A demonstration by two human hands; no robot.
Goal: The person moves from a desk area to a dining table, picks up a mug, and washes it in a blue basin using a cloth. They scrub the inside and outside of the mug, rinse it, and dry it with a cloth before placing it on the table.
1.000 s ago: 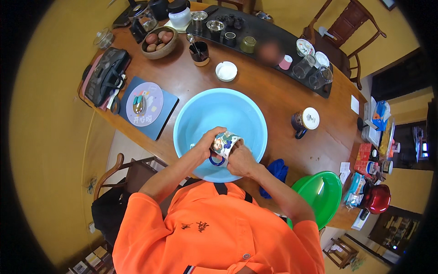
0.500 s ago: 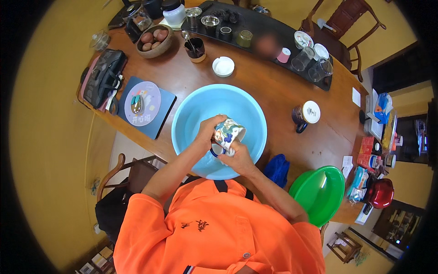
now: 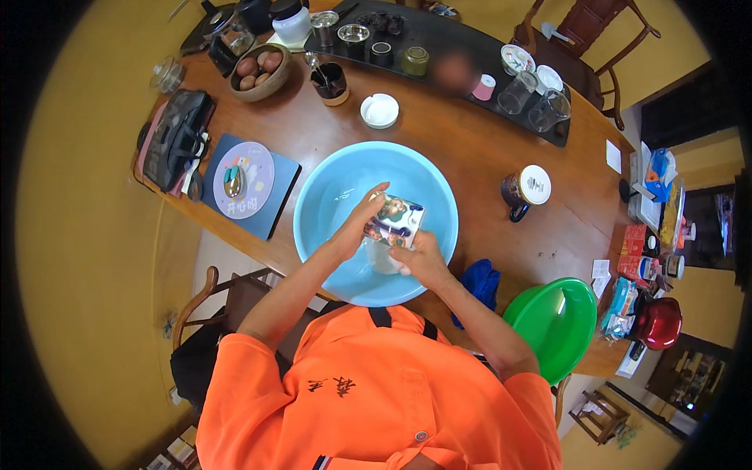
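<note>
A patterned mug [image 3: 395, 221], white with blue, green and reddish figures, is between my two hands over a light blue basin [image 3: 435, 184]. My left hand [image 3: 359, 227] grips the mug from its left side, thumb and fingers along it. My right hand [image 3: 427, 260] closes on the lower right of the same mug. Below it, by the right fingers, is a pale, whitish patch; whether that is cloth, foam or water I cannot tell. The mug's handle and opening are hard to make out here.
A dark mug [image 3: 513, 192] with a white lid stands right of the basin. Near the front right lie a blue cloth [image 3: 478, 283] and a green basin [image 3: 558, 321]. A white ashtray [image 3: 380, 111], a tea tray [image 3: 439, 59] with cups, and a fruit bowl [image 3: 262, 72] are farther back.
The mug has been turned in my hands, so its blue-rimmed part no longer shows below it. My left fingers now reach up more straightened along its side.
</note>
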